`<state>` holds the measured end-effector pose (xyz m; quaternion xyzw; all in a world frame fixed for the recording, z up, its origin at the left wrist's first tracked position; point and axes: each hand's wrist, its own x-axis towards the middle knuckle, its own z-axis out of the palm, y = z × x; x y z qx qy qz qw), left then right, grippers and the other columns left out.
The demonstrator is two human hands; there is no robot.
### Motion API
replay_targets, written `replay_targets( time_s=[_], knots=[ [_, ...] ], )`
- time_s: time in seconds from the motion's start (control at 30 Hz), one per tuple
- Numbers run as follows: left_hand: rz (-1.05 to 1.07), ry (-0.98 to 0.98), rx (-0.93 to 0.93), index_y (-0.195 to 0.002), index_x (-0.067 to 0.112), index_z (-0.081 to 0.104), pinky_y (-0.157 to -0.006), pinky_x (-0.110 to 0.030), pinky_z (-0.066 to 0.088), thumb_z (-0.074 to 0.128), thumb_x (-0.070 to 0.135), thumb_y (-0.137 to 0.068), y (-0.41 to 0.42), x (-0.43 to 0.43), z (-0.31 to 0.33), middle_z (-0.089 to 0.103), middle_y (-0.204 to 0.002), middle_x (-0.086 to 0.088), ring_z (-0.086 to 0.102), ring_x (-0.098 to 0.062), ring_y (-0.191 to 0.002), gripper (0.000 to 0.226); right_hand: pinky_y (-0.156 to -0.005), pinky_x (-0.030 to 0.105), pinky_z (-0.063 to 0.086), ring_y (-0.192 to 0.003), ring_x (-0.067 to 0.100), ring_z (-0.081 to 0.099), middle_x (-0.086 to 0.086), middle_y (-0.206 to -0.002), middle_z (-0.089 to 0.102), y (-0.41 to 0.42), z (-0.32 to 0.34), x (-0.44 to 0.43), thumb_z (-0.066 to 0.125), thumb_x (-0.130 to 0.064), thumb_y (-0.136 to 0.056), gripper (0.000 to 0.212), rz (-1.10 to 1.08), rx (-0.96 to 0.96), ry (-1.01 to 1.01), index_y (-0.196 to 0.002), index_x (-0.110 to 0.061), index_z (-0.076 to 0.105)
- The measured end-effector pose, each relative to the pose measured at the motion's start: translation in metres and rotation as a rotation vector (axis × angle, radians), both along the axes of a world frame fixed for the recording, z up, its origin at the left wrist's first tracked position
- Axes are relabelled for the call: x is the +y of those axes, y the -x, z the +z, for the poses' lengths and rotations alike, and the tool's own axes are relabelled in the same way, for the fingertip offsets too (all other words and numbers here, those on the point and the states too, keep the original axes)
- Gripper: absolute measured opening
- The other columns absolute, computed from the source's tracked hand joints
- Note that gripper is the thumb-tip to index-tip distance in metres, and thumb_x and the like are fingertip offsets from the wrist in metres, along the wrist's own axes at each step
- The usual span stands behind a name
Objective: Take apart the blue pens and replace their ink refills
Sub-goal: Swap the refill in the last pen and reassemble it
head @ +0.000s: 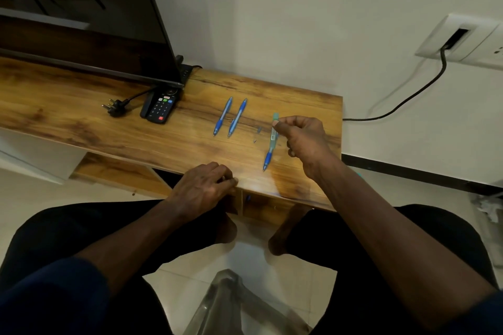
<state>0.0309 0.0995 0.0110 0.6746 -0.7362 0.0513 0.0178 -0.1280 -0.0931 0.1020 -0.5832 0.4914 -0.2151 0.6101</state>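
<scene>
Black and glossy, a flat television screen (81, 8) stands at the far left of the long brown wood-grain tabletop (68, 106). Near the screen's right corner we find a black three-pin plug (115, 107) lying on the wood. Just right of it is a black remote control with coloured buttons (160, 106), its far end under the screen's lower edge.

Further right, at the near edge of the top, we see the left hand (202, 190) resting palm down. Its fingers are loosely curled with their tips on the wood, gripping nothing.

Beyond it, toward the middle of the surface, two pens lie side by side, close but apart: the left blue plastic pen (223, 116) and the middle blue plastic pen (237, 117). Both are slanted, tips toward us and far ends leaning right. To their right sit two tiny dark pen parts (258, 129), too small and blurred for us to identify.

Next comes a third blue pen with a pale green top and clear barrel (270, 148), slanted the same way, its tip near the front edge. The right hand (306, 141) is at its upper part, fingers curled in, thumb and forefinger tips drawn together at the barrel. Whether they pinch the pen or only meet beside it we cannot tell.

On the white wall at the far right, a white socket plate (460, 38) carries a black cable (424, 87) that runs down toward the tabletop's right end.
</scene>
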Motion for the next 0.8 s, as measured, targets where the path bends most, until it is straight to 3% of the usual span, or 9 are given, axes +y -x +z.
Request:
replay_targets(
  time_s=[0.43, 0.8],
  knots=[
    [-0.072, 0.078, 0.117, -0.104, 0.016, 0.079, -0.06, -0.037, 0.059, 0.094, 0.021, -0.073, -0.007, -0.001, 0.001, 0.072, -0.099, -0.006, 0.069, -0.023, -0.081, 0.035, -0.054, 0.03, 0.038, -0.063, 0.011, 0.045, -0.005, -0.069, 0.058, -0.002, -0.004, -0.008, 0.076, -0.019, -0.092, 0.006, -0.041, -0.006, -0.039, -0.089, -0.015, 0.075],
    [-0.13, 0.047, 0.157, -0.109, 0.017, 0.074, -0.067, -0.037, 0.058, 0.082, 0.024, -0.088, -0.012, -0.009, 0.004, 0.069, -0.101, -0.005, 0.067, -0.019, -0.082, 0.023, -0.055, 0.03, 0.039, -0.066, 0.011, 0.047, -0.006, -0.072, 0.059, -0.003, -0.001, -0.013, 0.076, -0.022, -0.092, 0.007, -0.078, -0.022, -0.044, -0.088, -0.017, 0.074]
  ],
)
